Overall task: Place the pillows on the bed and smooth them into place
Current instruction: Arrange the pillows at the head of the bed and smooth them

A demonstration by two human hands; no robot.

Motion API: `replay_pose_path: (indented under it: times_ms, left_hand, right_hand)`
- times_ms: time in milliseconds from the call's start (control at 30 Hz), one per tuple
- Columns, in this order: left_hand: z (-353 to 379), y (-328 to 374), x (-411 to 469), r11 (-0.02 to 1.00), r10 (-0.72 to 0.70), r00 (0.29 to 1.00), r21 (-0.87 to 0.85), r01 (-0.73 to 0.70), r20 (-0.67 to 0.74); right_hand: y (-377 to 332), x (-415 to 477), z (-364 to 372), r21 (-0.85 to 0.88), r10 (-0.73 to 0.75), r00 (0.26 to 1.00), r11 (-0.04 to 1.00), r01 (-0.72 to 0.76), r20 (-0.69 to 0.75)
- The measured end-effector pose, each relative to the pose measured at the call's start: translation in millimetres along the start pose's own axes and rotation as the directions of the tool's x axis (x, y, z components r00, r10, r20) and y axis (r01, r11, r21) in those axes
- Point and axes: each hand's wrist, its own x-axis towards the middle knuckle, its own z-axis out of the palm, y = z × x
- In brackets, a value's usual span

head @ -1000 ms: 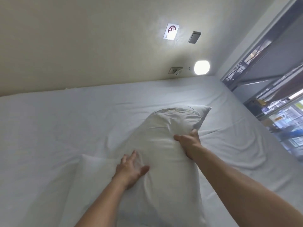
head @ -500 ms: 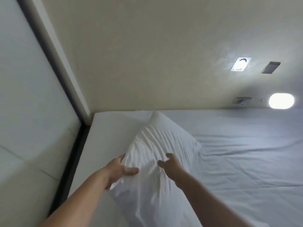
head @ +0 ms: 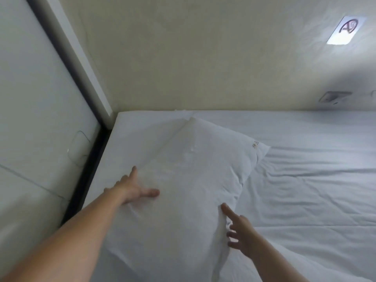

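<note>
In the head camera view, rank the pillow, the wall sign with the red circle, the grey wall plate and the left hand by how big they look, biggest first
1. pillow
2. left hand
3. wall sign, partly because it looks stretched near the frame corner
4. grey wall plate, far from the camera, so only apparent size

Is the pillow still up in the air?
No, the pillow lies flat on the bed, with the left hand pressing on it.

One head-worn wide-angle camera looked forward and down, close over the bed [head: 305, 200]. The wall corner [head: 109, 117] sat left of centre.
</note>
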Motion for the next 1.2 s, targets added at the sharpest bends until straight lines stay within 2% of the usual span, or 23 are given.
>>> replay_pose_path:
  times_ms: [67,133,267,333,400,467,533,633,733,800,867,933,967,1033,1100,1133,1200]
  left_hand:
    - [23.0,-12.3,14.9,0.999,-0.012,0.999,-0.051,0.015,0.051]
    - [39.4,-22.9,15.9,0.986,-0.025,0.997,-0.161,0.037,0.072]
    - [40.7,-33.0,-4.3,0.969,-0.025,0.979,-0.245,-0.026,-0.203]
    - [30.3,-35.7,-15.6,0.932,-0.074,0.925,-0.356,-0.069,-0.372]
    - [15.0,-38.9,-29.2,0.864,-0.183,0.839,-0.49,-0.111,-0.512]
    - [-3.5,-43.6,-41.2,0.804,-0.278,0.739,-0.57,-0.17,-0.613]
    - [-23.2,-49.1,-49.7,0.773,-0.319,0.68,-0.596,-0.217,-0.66]
    - [-51.5,-59.9,-53.4,0.782,-0.295,0.647,-0.567,-0.259,-0.703]
    - [-61.5,-73.6,-38.4,0.834,-0.199,0.695,-0.492,-0.251,-0.691]
    - [-56.9,-88.7,-21.7,0.925,-0.084,0.774,-0.339,-0.175,-0.628]
    - [-44.4,-109.2,-6.3,0.988,-0.035,0.876,-0.149,-0.042,-0.481]
    - [-26.4,-129.1,5.6,0.994,-0.111,0.942,-0.031,0.107,-0.318]
    - [-16.8,-138.1,9.1,0.986,-0.168,0.949,-0.019,0.169,-0.266]
    - [-1.8,-156.2,12.9,0.958,-0.285,0.939,-0.097,0.271,-0.194]
    - [6.3,-174.3,16.8,0.886,-0.39,0.909,-0.329,0.328,-0.145]
    - [9.0,-181.6,19.6,0.815,-0.412,0.905,-0.489,0.312,-0.109]
    - [13.7,-184.5,23.1,0.642,-0.356,0.933,-0.738,0.207,-0.048]
  right_hand:
    - [-1.9,13.2,17.0,0.11,-0.125,0.992,0.986,0.125,-0.004]
    - [-7.9,16.6,38.5,0.169,-0.265,0.959,0.946,0.278,-0.098]
    - [-39.7,-18.6,84.9,0.003,-0.508,0.834,0.854,0.521,-0.216]
    - [-68.6,-51.7,108.9,-0.13,-0.647,0.737,0.762,0.635,-0.194]
    - [-99.7,-81.5,135.8,-0.235,-0.771,0.626,0.634,0.736,-0.12]
    - [-125.7,-106.3,163.0,-0.26,-0.839,0.544,0.532,0.806,-0.029]
    - [-142.5,-120.9,183.9,-0.233,-0.862,0.506,0.487,0.842,0.024]
    - [-152.5,-116.9,201.4,-0.159,-0.848,0.529,0.519,0.84,0.027]
    - [-155.9,-86.2,206.7,-0.23,-0.808,0.588,0.575,0.785,-0.011]
    - [-150.3,-56.7,204.3,-0.338,-0.737,0.675,0.643,0.687,-0.029]
    - [-129.2,-30.7,197.8,-0.452,-0.565,0.823,0.75,0.484,-0.057]
    - [-92.8,-13.6,187.7,-0.522,-0.349,0.936,0.807,0.277,-0.043]
    - [-72.5,-11.0,183.8,-0.595,-0.28,0.959,0.777,0.204,-0.037]
    - [-39.2,-5.0,180.4,-0.698,-0.263,0.962,0.701,0.144,-0.066]
    - [-27.6,-1.8,177.5,-0.683,-0.297,0.95,0.713,0.155,-0.095]
    - [-25.2,-2.0,176.5,-0.685,-0.341,0.932,0.709,0.168,-0.124]
    - [-17.7,2.2,174.5,-0.671,-0.359,0.92,0.722,0.168,-0.156]
